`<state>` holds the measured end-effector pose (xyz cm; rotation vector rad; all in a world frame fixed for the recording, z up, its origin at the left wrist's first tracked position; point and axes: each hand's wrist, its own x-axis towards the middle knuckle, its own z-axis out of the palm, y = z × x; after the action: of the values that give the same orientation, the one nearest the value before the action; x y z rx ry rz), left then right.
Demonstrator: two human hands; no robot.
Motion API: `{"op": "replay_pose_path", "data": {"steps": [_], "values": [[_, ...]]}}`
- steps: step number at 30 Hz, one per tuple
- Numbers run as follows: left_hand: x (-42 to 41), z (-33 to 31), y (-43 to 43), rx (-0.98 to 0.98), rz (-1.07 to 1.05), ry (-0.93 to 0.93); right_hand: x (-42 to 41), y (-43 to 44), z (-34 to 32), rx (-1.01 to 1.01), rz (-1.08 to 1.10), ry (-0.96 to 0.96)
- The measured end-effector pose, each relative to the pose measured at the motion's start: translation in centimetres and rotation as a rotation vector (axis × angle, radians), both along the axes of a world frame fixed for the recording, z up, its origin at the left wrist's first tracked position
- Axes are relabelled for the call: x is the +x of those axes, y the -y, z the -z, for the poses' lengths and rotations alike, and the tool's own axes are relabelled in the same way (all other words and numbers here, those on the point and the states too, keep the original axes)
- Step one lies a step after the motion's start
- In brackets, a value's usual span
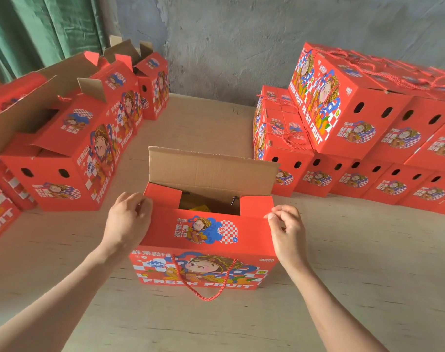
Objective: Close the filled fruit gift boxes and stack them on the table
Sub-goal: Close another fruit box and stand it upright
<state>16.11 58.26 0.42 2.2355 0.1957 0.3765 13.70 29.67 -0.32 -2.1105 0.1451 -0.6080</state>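
A red fruit gift box (206,250) stands on the table right in front of me, its printed front and red rope handle facing me. Its near top flap is folded down flat. The far flap (211,171) stands upright, brown inside. Both short side flaps are folded in, and yellow fruit shows through the gap between them. My left hand (128,219) grips the left end of the near flap with curled fingers. My right hand (286,224) pinches that flap's right corner.
Closed red boxes (368,128) are stacked two and three high at the right, against the grey wall. Several open boxes (71,148) stand in a row at the left. The pale wooden table (356,288) stretches around the box. A green curtain hangs at the back left.
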Motion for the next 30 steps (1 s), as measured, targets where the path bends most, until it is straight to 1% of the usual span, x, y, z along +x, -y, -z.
{"op": "replay_pose_path", "data": {"steps": [2,5,7,11,13,15,18,19,21,24,26,27,28,30], "values": [[0.1,-0.1,-0.3,-0.056,-0.008,-0.011,0.1,0.1,-0.1,-0.015,0.001,0.003],[0.1,-0.3,-0.3,-0.129,-0.036,0.029,0.2,0.0,-0.2,-0.022,-0.001,0.011],[0.1,-0.3,-0.2,-0.101,-0.039,0.011,0.1,0.1,-0.1,-0.021,0.001,0.009],[0.5,-0.3,-0.1,0.025,-0.005,-0.056,0.2,0.0,-0.1,-0.029,0.008,0.009],[0.5,-0.5,-0.1,0.031,0.023,-0.075,0.2,0.1,0.0,-0.034,0.006,0.021],[0.2,-0.3,-0.4,-0.068,0.053,-0.122,0.2,0.1,0.0,-0.039,0.001,0.027],[-0.1,0.0,-0.7,-0.39,0.05,-0.185,0.1,0.2,0.0,-0.052,-0.003,0.019],[0.0,0.1,-0.6,-0.459,0.025,-0.21,0.1,0.2,0.1,-0.057,-0.007,0.02],[0.3,0.1,-0.4,-0.501,-0.01,-0.235,0.0,0.3,0.1,-0.038,-0.026,0.02],[1.0,-0.3,-0.1,-0.463,-0.009,-0.251,0.2,0.3,-0.2,0.067,-0.056,-0.039],[1.2,-0.4,0.0,-0.422,-0.003,-0.271,0.6,0.4,-0.5,0.063,-0.058,-0.101],[1.3,-0.4,0.0,-0.405,0.0,-0.282,1.0,0.6,-0.6,0.074,-0.067,-0.154],[1.4,-0.4,0.0,-0.389,0.001,-0.293,1.4,1.1,-0.9,0.125,-0.092,-0.233],[1.5,-0.6,-0.1,-0.379,-0.003,-0.311,2.2,1.9,-1.7,0.31,-0.204,-0.423]]}}
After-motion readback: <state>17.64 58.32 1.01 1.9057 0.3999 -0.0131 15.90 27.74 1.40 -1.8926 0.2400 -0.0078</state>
